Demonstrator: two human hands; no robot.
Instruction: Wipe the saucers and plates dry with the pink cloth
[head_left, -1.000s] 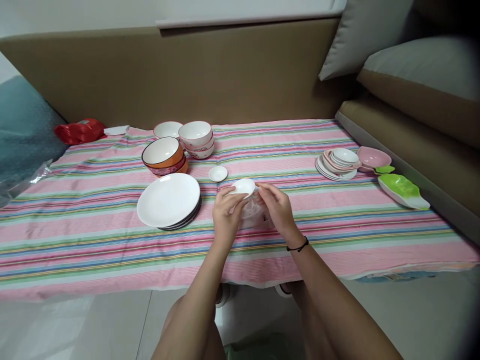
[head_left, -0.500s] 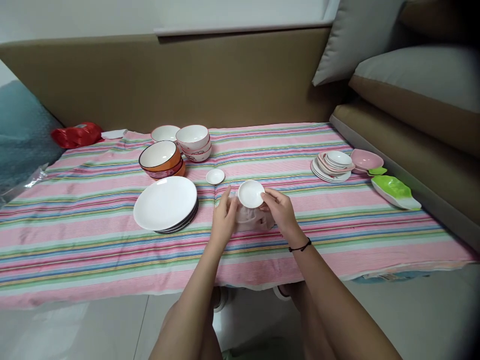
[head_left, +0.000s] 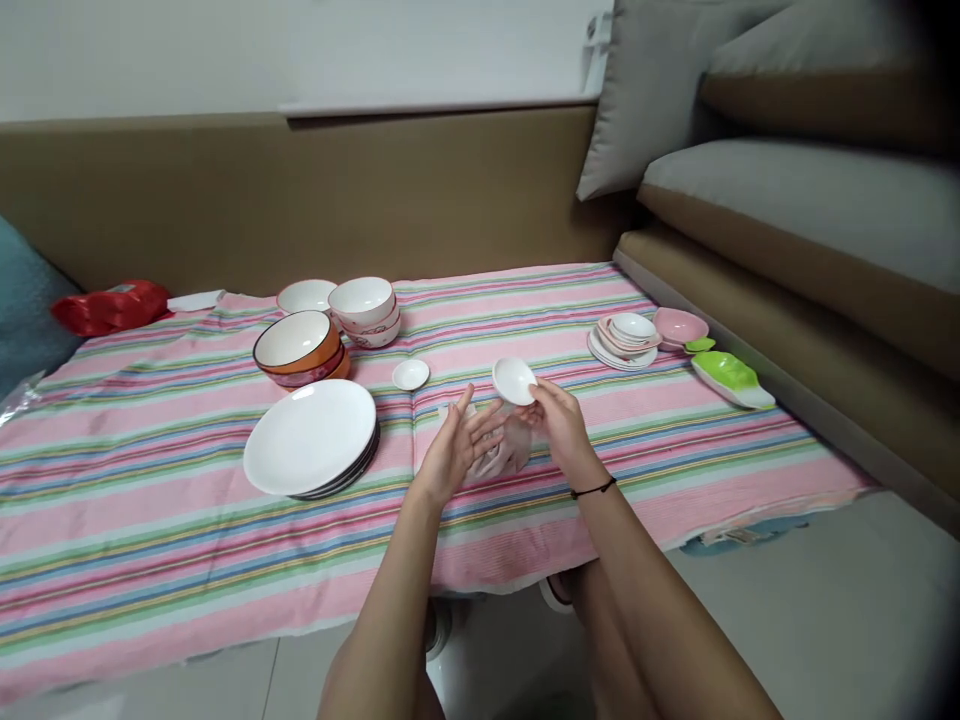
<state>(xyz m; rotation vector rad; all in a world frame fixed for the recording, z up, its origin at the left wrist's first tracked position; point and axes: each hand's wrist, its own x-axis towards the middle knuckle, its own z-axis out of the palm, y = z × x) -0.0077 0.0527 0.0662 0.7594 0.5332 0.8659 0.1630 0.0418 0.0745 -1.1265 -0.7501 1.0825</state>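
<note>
My right hand (head_left: 561, 428) holds a small white dish (head_left: 514, 381) by its rim, lifted and tilted above the striped tablecloth (head_left: 187, 520). A pale pink cloth (head_left: 508, 451) hangs between the two hands, just under the dish. My left hand (head_left: 454, 450) is beside it with palm up and fingers spread, touching the cloth. A second small white dish (head_left: 411, 374) lies on the cloth a little to the left and behind.
A stack of white plates (head_left: 311, 437) lies at left, with orange bowls (head_left: 300, 346) and white bowls (head_left: 364, 308) behind it. Small plates (head_left: 622, 340), a pink dish (head_left: 680, 326) and a green leaf dish (head_left: 731, 377) sit at right. A sofa edge (head_left: 787, 300) borders the right side.
My left hand let go of the small dish and opened. The right hand now holds the dish alone, tilted. The camera view shifted right and up.
</note>
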